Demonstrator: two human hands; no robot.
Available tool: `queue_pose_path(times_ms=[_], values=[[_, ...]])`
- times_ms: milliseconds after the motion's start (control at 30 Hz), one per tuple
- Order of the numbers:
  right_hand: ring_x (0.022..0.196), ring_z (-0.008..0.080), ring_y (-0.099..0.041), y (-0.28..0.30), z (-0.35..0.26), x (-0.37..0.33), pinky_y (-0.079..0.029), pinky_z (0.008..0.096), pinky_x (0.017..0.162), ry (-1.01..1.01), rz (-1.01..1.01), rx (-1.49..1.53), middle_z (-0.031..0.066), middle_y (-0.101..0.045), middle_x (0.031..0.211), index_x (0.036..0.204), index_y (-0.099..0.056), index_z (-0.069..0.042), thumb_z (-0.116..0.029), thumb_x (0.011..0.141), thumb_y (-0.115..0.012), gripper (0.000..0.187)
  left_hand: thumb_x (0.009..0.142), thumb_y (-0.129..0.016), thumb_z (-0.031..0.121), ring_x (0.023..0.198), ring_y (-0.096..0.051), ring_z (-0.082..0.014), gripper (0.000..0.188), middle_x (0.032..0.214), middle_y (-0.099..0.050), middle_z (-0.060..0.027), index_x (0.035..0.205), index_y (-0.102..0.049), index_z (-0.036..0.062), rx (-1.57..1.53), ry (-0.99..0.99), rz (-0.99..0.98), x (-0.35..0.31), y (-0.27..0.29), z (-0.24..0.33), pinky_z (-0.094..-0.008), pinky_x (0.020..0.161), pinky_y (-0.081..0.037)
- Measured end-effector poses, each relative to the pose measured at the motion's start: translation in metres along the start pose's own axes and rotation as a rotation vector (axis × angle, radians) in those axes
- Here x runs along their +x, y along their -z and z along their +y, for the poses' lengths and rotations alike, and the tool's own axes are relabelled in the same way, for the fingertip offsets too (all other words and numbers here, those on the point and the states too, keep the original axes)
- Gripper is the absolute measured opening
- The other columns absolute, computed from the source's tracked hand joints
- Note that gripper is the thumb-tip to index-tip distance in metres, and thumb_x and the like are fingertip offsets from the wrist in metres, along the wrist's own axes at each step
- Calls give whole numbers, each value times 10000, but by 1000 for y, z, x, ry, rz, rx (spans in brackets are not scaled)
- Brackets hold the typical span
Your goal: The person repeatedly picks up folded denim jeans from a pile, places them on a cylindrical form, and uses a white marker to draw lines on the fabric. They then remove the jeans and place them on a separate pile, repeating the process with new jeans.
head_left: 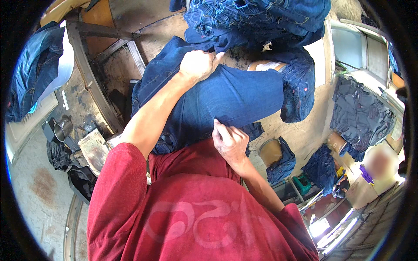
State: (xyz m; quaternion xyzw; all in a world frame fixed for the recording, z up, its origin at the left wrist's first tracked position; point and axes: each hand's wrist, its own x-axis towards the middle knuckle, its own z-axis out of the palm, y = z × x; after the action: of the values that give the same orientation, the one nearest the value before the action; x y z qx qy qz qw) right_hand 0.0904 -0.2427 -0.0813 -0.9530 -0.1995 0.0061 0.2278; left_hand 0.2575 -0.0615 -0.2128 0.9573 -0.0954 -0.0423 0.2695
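Note:
A pair of dark blue jeans (248, 93) lies across my lap, one leg stretched out toward the right. My left hand (198, 65) is closed on the denim at the far side, its thumb laid along the top. Nearer to me, my right hand (230, 141) has curled fingers that pinch the cloth by the near edge of that leg. The folds around the waist end, at the left, are bunched and partly under my left forearm.
A big heap of jeans (257, 21) rises straight ahead. More denim (298, 87) drapes over a round container beside it. At left, a metal frame (93, 82) stands near another jeans pile (37, 69). Dark grey garments (361, 111) lie at right, with a blurred person (381, 163) beyond.

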Motion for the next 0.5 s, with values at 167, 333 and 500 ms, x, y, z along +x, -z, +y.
queue_pose_path(times_ms=[167, 333, 500], values=[[546, 181, -647, -13, 8, 11, -523, 325, 517, -1, 105, 166, 4, -672, 675, 1054, -793, -106, -40, 897, -809, 171, 1080, -659, 462, 492, -691, -371, 436, 587, -672, -202, 867, -859, 138, 4, -84, 135, 0, -7, -3, -456, 473, -557], [583, 188, -704, -13, 7, 20, -535, 339, 530, 16, 6, 82, 33, -710, 686, 961, -791, -83, -22, 889, -821, 99, 1062, -700, 439, 460, -667, -365, 477, 559, -654, -188, 732, -807, 113, 19, -117, 170, -1, -6, -4, -452, 450, -540], [545, 189, -674, 2, 2, 11, -507, 343, 500, -10, -16, 43, 24, -678, 654, 942, -787, -98, -35, 886, -828, 94, 1106, -580, 494, 541, -727, -368, 530, 631, -713, -200, 842, -828, 107, 25, -72, 55, -1, -3, -3, -471, 518, -584]])
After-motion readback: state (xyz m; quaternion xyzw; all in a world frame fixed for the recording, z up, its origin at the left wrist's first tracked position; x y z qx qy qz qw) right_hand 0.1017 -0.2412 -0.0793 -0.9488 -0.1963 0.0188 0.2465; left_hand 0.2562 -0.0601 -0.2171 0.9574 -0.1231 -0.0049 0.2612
